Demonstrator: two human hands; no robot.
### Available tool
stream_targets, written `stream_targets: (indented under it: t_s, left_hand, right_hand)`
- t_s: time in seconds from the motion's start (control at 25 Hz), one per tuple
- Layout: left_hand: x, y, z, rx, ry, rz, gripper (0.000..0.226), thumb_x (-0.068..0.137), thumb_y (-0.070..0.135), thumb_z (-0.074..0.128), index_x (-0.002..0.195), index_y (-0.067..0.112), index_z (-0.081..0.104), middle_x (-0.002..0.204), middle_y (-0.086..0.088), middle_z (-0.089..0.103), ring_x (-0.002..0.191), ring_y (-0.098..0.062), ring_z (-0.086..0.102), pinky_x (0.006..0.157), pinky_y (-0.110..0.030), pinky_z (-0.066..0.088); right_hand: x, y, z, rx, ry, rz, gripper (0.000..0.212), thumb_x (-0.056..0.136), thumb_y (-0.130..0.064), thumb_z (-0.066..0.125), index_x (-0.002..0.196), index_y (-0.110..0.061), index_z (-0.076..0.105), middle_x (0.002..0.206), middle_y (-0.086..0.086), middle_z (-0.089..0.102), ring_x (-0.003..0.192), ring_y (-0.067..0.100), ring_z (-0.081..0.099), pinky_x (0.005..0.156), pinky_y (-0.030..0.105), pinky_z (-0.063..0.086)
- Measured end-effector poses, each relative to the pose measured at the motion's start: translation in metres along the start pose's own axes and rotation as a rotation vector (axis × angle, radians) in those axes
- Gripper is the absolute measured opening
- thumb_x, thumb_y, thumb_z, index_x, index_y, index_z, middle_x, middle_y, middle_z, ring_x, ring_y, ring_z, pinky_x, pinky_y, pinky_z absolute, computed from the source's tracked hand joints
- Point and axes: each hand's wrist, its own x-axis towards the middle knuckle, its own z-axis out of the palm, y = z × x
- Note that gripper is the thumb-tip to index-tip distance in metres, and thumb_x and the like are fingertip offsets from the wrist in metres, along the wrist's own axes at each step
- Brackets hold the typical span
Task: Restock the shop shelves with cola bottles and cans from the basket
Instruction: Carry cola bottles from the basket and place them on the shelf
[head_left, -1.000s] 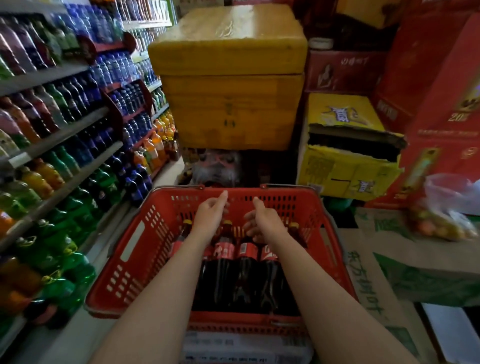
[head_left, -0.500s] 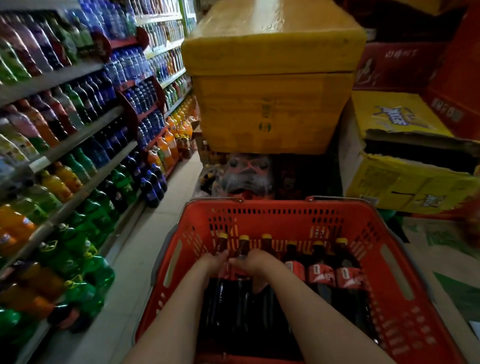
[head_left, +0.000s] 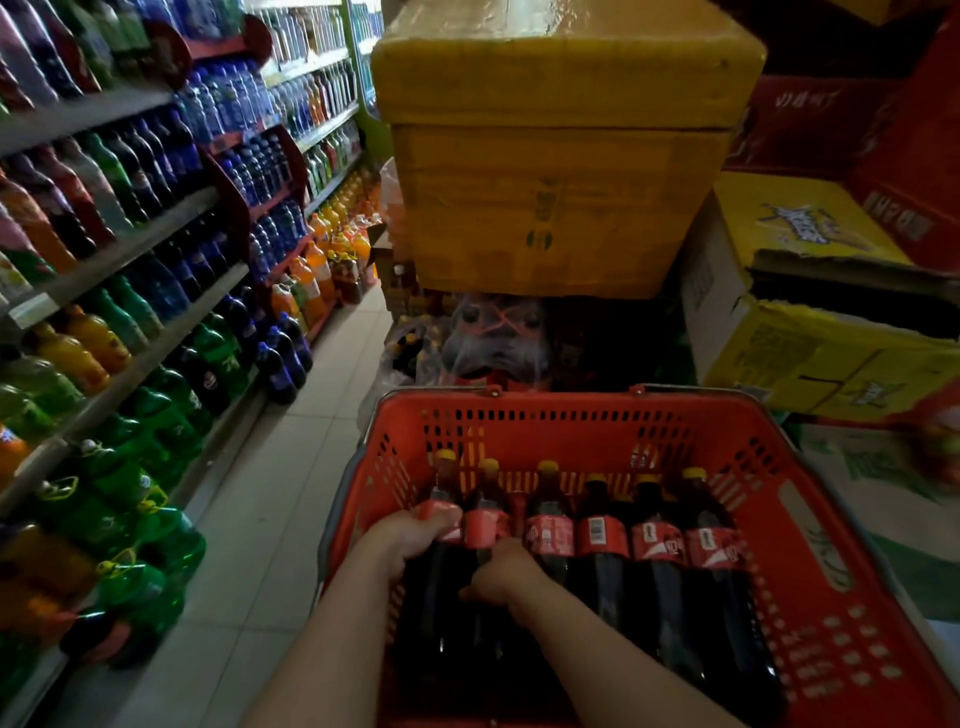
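Six cola bottles lie side by side in the basket at 6 o'clock, caps toward 12; no cans in sight. The left hand curls round the bottle at the 9 o'clock end, and the right hand grips the next one. First pick, I judge: none out yet, all six to go on the shelves at 9 o'clock.
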Motion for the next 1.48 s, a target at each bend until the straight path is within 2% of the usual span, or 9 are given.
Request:
stream_targets:
  t_s: [0.2,0.32,0.4,0.56,0.72,0.88,1.04,1.16,1.48]
  left_hand:
    - [-0.012,0.008,-0.006,-0.316,-0.056,0.013,0.056,0.085,0.041,0.067,0.113,-0.007,0.062,0.075,-0.013,0.073,0.061,-0.022,0.07,0.054,-0.027,0.055]
    - [-0.018,0.014,-0.008,-0.415,-0.159,0.032,0.043,0.087,0.041,0.063,0.101,0.001,0.065,0.072,-0.011,0.075,0.067,-0.023,0.071,0.06,-0.03,0.057]
    - [-0.023,0.021,-0.011,-0.432,-0.193,0.071,0.043,0.088,0.044,0.062,0.103,0.004,0.066,0.082,-0.012,0.076,0.08,-0.025,0.071,0.07,-0.033,0.057]
    - [-0.029,0.034,-0.011,-0.468,-0.205,0.165,0.048,0.088,0.047,0.06,0.112,0.007,0.066,0.102,-0.014,0.074,0.095,-0.027,0.069,0.086,-0.038,0.054]
    - [-0.044,0.047,-0.01,-0.491,-0.254,0.251,0.042,0.09,0.043,0.059,0.107,0.005,0.069,0.102,-0.015,0.074,0.095,-0.026,0.07,0.081,-0.036,0.055]
    - [-0.066,0.058,-0.015,-0.549,-0.37,0.429,0.034,0.076,0.013,0.071,0.108,0.003,0.068,0.101,-0.015,0.072,0.091,-0.026,0.07,0.079,-0.037,0.055]
    - [-0.081,0.066,-0.012,-0.552,-0.281,0.559,0.041,0.069,0.013,0.075,0.107,0.003,0.068,0.1,-0.013,0.073,0.092,-0.025,0.071,0.082,-0.036,0.055]
    - [-0.092,0.07,-0.006,-0.627,-0.172,0.583,0.032,0.065,0.016,0.076,0.095,0.006,0.071,0.092,-0.009,0.076,0.083,-0.021,0.073,0.076,-0.034,0.054]
    - [-0.128,0.065,0.009,-0.893,0.065,0.722,0.027,0.071,0.015,0.069,0.098,0.008,0.069,0.088,-0.007,0.075,0.077,-0.018,0.073,0.064,-0.027,0.057]
  right_hand:
    - [-0.011,0.0,-0.022,0.389,-0.123,0.049,0.048,0.074,-0.001,0.079,0.112,-0.007,0.051,0.101,0.007,0.066,0.085,0.021,0.064,0.061,0.033,0.054]
    - [-0.015,0.005,-0.038,0.439,-0.254,0.056,0.059,0.064,-0.008,0.086,0.118,-0.007,0.063,0.111,0.008,0.072,0.103,0.026,0.067,0.081,0.04,0.055]
    - [-0.02,0.007,-0.048,0.498,-0.288,0.005,0.046,0.071,-0.005,0.082,0.115,-0.005,0.068,0.111,0.011,0.073,0.107,0.028,0.067,0.093,0.045,0.053]
    - [-0.034,0.012,-0.069,0.627,-0.324,-0.128,0.029,0.079,0.003,0.072,0.107,-0.003,0.068,0.103,0.014,0.075,0.095,0.028,0.072,0.086,0.043,0.056]
    - [-0.048,0.011,-0.078,0.729,-0.309,-0.274,0.051,0.075,-0.004,0.077,0.123,-0.007,0.06,0.118,0.018,0.069,0.109,0.035,0.066,0.096,0.049,0.052]
    - [-0.067,-0.001,-0.083,0.774,-0.113,-0.42,0.076,0.072,-0.001,0.079,0.132,-0.024,0.038,0.12,0.013,0.063,0.103,0.031,0.067,0.077,0.044,0.058]
    - [-0.084,-0.019,-0.099,0.765,-0.087,-0.549,0.047,0.088,-0.021,0.065,0.132,-0.017,0.048,0.118,0.013,0.067,0.103,0.027,0.068,0.078,0.035,0.057]
    - [-0.094,-0.027,-0.116,0.809,-0.234,-0.623,0.037,0.099,-0.031,0.041,0.123,-0.013,0.063,0.119,0.014,0.07,0.107,0.025,0.068,0.088,0.038,0.053]
    - [-0.101,-0.047,-0.137,0.667,-0.393,-0.811,0.028,0.095,-0.025,0.054,0.121,-0.015,0.063,0.115,0.008,0.072,0.105,0.023,0.07,0.079,0.033,0.057]
